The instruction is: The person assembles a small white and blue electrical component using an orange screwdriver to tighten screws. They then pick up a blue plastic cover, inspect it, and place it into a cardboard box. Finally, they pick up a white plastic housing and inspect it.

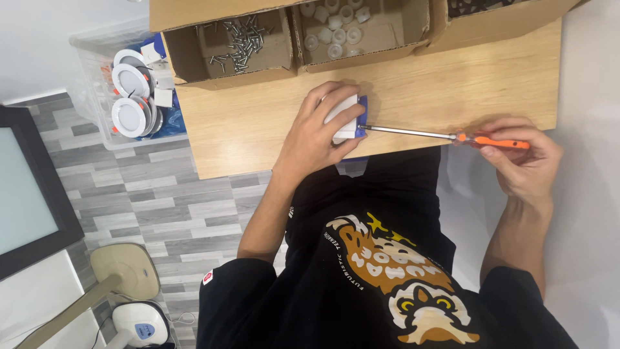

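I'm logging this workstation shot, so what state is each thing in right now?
left hand: pressing down on the white part
white part: held flat on the table, blue piece at its side
screwdriver: lying level, tip at the white part
right hand: gripping the screwdriver's orange handle
screw box: open
white-fittings box: open
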